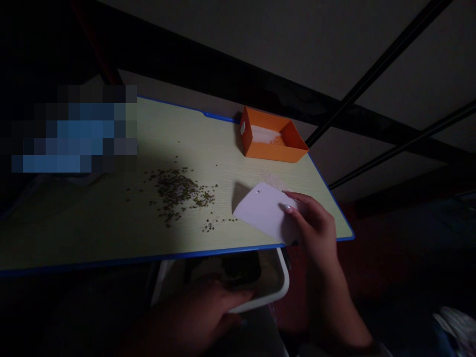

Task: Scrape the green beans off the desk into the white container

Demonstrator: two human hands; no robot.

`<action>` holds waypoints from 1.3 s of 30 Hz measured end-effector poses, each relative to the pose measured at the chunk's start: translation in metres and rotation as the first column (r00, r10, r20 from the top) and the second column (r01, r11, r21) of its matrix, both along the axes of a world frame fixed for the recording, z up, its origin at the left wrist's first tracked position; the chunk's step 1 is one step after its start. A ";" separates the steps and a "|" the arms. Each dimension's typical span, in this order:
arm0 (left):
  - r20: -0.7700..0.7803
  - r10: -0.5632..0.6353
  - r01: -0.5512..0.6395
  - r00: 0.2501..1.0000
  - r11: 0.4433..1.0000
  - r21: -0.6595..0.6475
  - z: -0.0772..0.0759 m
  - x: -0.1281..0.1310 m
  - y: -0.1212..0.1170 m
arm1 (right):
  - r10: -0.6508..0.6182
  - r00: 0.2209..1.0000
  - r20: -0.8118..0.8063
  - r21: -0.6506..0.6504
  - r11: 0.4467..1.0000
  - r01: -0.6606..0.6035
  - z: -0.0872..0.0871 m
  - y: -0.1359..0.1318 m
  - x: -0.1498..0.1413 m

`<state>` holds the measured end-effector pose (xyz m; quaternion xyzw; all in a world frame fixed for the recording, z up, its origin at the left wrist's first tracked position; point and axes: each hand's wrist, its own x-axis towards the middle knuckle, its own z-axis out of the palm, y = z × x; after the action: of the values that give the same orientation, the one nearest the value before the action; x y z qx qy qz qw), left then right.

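Wisely, the right grip (pixel 317 229) is pinching a probably light, stiff card (pixel 260 208) by its edge; the left grip (pixel 213 306) is holding a tub (pixel 285 278).

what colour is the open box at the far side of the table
The box is orange, and it shows best in the head view.

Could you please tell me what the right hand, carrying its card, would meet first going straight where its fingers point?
The right hand and its white card would probably meet the scattered dark bits first, though depth is unclear.
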<state>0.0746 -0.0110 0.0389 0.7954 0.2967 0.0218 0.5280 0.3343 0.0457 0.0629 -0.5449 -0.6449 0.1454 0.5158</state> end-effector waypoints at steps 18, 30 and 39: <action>-0.030 0.000 0.001 1.000 0.999 0.035 -0.005 0.000 -0.001 | 0.122 0.988 -0.094 -0.091 0.987 -0.130 -0.007 0.023 -0.003; -0.030 -0.001 0.002 1.000 0.999 0.037 -0.002 0.000 -0.002 | 0.094 0.989 -0.115 -0.095 0.990 -0.105 -0.005 0.017 -0.010; -0.032 -0.007 0.007 0.999 1.000 0.011 -0.004 -0.001 -0.001 | 0.073 0.982 -0.171 -0.088 0.992 -0.089 -0.010 0.006 -0.024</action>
<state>0.0734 -0.0123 0.0350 0.7997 0.3022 0.0087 0.5187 0.3102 0.0519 0.0533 -0.5280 -0.6131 0.2423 0.5354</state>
